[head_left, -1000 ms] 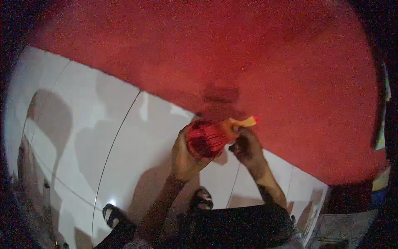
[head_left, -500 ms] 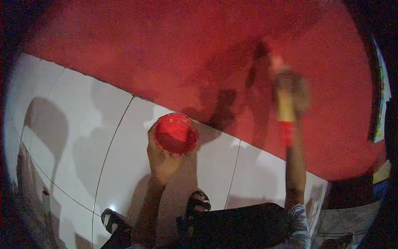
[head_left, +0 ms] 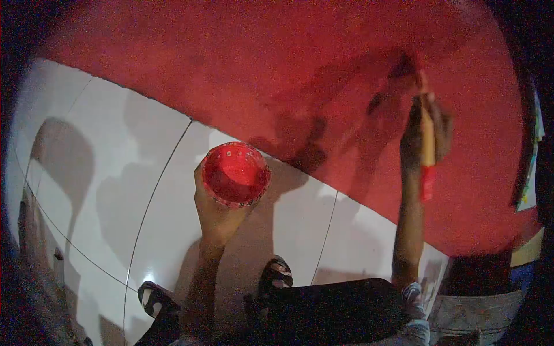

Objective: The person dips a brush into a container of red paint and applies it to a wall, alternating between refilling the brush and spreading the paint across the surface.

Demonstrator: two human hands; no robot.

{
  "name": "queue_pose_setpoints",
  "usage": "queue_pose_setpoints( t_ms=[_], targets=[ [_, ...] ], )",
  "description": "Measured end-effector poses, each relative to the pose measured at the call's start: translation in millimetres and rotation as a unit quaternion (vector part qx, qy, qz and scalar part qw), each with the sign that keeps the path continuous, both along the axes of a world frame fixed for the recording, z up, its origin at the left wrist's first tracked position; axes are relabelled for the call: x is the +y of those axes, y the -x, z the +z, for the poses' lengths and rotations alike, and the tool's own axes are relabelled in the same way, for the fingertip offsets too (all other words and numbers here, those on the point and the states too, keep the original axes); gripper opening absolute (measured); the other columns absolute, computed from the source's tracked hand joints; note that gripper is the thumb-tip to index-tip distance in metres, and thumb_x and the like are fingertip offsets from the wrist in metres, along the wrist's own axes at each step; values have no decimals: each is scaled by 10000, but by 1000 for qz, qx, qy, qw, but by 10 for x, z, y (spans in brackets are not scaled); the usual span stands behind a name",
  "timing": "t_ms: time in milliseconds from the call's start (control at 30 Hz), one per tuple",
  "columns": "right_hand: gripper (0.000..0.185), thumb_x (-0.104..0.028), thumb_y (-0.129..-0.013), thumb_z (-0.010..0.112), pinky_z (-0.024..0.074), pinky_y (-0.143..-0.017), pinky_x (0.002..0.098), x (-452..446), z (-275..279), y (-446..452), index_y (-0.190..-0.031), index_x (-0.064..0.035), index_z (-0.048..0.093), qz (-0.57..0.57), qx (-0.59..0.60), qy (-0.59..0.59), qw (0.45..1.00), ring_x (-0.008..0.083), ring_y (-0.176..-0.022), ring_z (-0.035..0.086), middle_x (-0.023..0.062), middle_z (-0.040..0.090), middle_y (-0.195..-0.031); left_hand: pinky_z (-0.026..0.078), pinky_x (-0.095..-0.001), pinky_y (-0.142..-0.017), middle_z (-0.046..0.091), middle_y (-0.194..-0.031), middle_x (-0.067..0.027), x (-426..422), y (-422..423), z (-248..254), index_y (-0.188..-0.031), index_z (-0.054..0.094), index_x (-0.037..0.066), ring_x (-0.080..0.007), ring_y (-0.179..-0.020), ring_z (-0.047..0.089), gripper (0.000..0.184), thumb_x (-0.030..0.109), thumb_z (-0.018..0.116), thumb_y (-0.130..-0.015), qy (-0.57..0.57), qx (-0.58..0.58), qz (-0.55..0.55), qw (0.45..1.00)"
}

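My left hand [head_left: 216,222] is wrapped round a round tub [head_left: 238,151], its mouth facing up towards me. Bright red paint [head_left: 228,179] lies inside, and red smears cover the rim. Farther up and to the right, my right hand [head_left: 411,138] grips a paintbrush [head_left: 427,138] with a yellow handle that ends in red. The brush's head points up at the red wall [head_left: 231,63] and seems to touch it, though the bristles blend into the red. Shadows of my arm and the brush fall across the wall.
White floor tiles [head_left: 167,190] meet the wall along a slanting edge. My sandalled feet [head_left: 156,300] are below the tub. A grey fabric-like item [head_left: 479,317] and a dark box-like shape [head_left: 482,274] lie at lower right. A pale sheet [head_left: 530,184] hangs at the right edge.
My right hand and the brush have moved to the right across the wall and are less blurred. The left hand and tub appear slightly higher and farther left.
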State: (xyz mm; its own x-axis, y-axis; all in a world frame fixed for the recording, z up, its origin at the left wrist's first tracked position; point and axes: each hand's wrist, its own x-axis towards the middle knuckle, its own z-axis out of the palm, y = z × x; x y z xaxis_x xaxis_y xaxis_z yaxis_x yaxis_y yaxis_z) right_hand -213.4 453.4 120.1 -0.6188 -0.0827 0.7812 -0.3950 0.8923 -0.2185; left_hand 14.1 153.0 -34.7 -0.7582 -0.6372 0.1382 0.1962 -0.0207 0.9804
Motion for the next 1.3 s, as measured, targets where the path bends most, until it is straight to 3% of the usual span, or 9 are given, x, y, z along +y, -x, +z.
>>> queue_pose_setpoints(
  t_ms=[133, 200, 567, 667, 767, 1000, 1133, 1233, 1300],
  targets=[
    [166, -187, -795, 636, 461, -591, 385, -667, -1025, -340, -933, -101, 607, 211, 202, -307, 906, 251, -701, 578, 75, 606, -841, 431, -356, -929, 498, -1188, -145, -9, -47, 30, -1254, 323, 46, -259, -1088, 511, 957, 186, 874, -484, -104, 45, -24, 993],
    [180, -180, -794, 628, 462, -602, 385, -679, -1697, -478, -947, -89, 600, 290, -81, -206, 931, 291, -710, 571, 94, 596, -837, 430, -354, -926, 500, -1181, -145, -11, -55, 19, -1250, 330, 42, -258, -1084, 509, 943, 180, 869, -489, -132, 42, -9, 990],
    [245, -247, -819, 609, 460, -613, 315, -999, -415, -540, -977, -62, 587, 175, -312, 122, 926, 237, -753, 563, 119, 589, -833, 421, -361, -922, 517, -1164, -148, -224, -125, 14, -1237, 357, 29, -261, -1071, 521, 951, 183, 872, -452, -9, -17, 26, 999],
    [342, -206, -755, 650, 475, -662, 378, -892, -1560, -355, -1062, -77, 572, 258, -99, -278, 920, 281, -888, 572, 134, 592, -980, 422, -364, -922, 517, -1166, -148, -230, -93, 0, -1242, 352, 29, -264, -1073, 522, 959, 182, 872, -451, -41, -26, 29, 998],
    [324, -283, -777, 618, 465, -627, 393, -1035, -1555, -450, -1025, -77, 582, 363, -168, -210, 892, 287, -853, 577, 118, 601, -967, 423, -359, -925, 516, -1169, -148, -289, -139, 17, -1248, 344, 28, -264, -1076, 521, 969, 184, 873, -451, -72, -1, 28, 997],
    [265, -276, -812, 579, 464, -639, 396, -706, 160, -138, -968, -63, 601, 107, -20, -94, 990, 281, -803, 575, 114, 603, -907, 420, -379, -951, 478, -1205, -127, -429, -268, 46, -1248, 356, 62, -274, -1088, 506, 910, 202, 852, -498, -55, 34, 31, 997],
    [247, -271, -831, 557, 463, -645, 397, -925, -394, -264, -936, -55, 612, 136, -75, -166, 974, 277, -775, 574, 112, 604, -872, 419, -387, -952, 479, -1200, -120, -470, -268, 116, -1240, 369, 73, -284, -1085, 503, 927, 241, 863, -473, 73, -10, 50, 996],
    [242, -268, -846, 541, 463, -650, 398, -1303, -886, -699, -912, -49, 621, 205, -405, -194, 869, 275, -754, 573, 110, 605, -847, 414, -381, -953, 483, -1195, -126, -444, -264, 185, -1240, 361, 60, -274, -1093, 495, 927, 214, 857, -472, 92, 6, 63, 994],
    [295, -329, -860, 527, 447, -548, 394, -1021, -1404, -518, -847, -55, 635, 391, -222, -221, 866, 251, -680, 576, 107, 603, -770, 408, -379, -961, 479, -1199, -131, -452, -252, 193, -1246, 354, 54, -271, -1097, 492, 940, 217, 860, -470, 73, 9, 58, 996]
  ],
)
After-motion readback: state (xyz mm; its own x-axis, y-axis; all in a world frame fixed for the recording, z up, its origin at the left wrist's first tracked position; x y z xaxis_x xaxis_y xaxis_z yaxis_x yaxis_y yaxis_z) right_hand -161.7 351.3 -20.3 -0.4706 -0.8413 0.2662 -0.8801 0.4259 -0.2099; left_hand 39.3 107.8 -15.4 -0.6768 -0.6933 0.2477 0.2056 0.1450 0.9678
